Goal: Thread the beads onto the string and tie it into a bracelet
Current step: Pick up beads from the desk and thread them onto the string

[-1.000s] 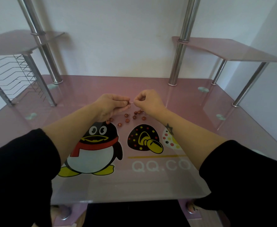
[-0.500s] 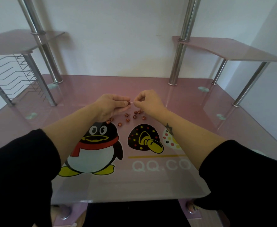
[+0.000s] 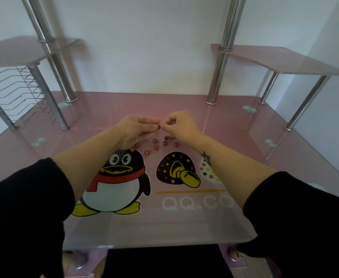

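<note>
Above the middle of the pink glass desk, my left hand pinches a small reddish-brown bead at its fingertips. My right hand faces it, thumb and forefinger pinched together right at the bead, holding the string end, which is too thin to make out. The two hands nearly touch. Several loose reddish-brown beads lie scattered on the desk just below the hands.
A penguin picture and a mushroom picture are printed on the desk. Chrome posts carry two raised side shelves. A wire rack stands at the far left. The desk's front edge lies near my sleeves.
The hands have stayed in place. A bead now shows between the fingertips where only a thin pale line showed before.
</note>
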The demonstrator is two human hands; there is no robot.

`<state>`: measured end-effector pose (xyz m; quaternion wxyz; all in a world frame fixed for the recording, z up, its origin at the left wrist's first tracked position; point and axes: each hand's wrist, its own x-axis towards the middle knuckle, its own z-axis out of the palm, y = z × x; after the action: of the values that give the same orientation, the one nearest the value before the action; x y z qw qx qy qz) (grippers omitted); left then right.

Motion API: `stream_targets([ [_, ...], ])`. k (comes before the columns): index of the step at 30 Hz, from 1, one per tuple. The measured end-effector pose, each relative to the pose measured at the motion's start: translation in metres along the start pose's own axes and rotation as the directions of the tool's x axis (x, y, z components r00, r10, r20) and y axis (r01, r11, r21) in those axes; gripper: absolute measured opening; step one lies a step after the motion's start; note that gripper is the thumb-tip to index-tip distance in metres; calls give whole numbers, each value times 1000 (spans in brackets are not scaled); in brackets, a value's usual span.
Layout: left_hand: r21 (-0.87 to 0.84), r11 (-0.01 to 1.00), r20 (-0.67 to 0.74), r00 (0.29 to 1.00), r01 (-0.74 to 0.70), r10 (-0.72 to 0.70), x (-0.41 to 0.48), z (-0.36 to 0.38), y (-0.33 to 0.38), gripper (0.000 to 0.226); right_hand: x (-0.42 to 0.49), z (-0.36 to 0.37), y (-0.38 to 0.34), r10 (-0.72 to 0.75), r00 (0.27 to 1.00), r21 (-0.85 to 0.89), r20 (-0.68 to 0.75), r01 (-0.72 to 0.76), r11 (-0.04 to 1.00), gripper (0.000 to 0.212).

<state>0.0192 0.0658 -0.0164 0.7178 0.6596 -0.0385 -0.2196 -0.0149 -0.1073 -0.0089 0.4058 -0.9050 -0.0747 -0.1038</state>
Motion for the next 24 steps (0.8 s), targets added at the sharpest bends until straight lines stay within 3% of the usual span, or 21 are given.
stream_targets([
  [24, -10, 1000, -7, 1000, -3, 3, 1, -4, -2, 25, -1, 2, 5, -31, 999, -68, -12, 30, 997, 17],
])
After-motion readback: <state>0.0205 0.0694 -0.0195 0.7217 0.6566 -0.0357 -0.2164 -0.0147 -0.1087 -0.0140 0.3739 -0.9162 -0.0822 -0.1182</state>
